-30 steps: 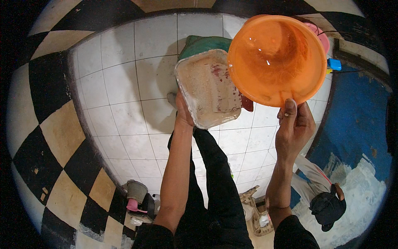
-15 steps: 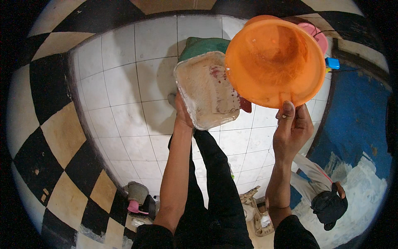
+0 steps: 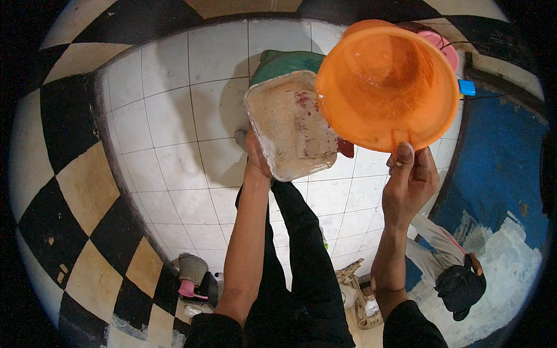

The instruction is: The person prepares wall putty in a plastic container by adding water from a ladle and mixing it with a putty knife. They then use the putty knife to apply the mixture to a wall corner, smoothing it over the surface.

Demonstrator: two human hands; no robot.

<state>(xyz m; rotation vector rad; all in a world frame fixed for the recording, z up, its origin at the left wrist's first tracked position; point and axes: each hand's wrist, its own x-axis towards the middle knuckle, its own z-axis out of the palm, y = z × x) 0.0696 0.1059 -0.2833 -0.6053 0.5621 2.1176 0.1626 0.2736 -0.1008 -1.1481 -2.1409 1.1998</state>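
Note:
My left hand (image 3: 259,153) grips the left side of a rectangular plastic tub (image 3: 284,124), whose inside is coated with beige residue and dark red stains. My right hand (image 3: 411,174) pinches the near rim of a round orange basin (image 3: 383,87), thumb on top. The basin is tilted so its hollow faces me, and it overlaps the tub's right edge. Residue or scratches mark its inside. A green object (image 3: 284,65) shows partly behind the tub; its kind is hidden. Something dark red (image 3: 346,148) sticks out beside the tub's lower right.
White floor tiles (image 3: 174,168) lie below, bordered by black and cream checked tiles (image 3: 87,209). Behind the basin are a pink item (image 3: 442,49) and a blue one (image 3: 466,87). A person in a black cap (image 3: 461,287) is at lower right. A grey bucket (image 3: 193,268) stands lower left.
The orange basin has shifted very slightly to the right. Both hands keep their grip, and the tub has hardly moved.

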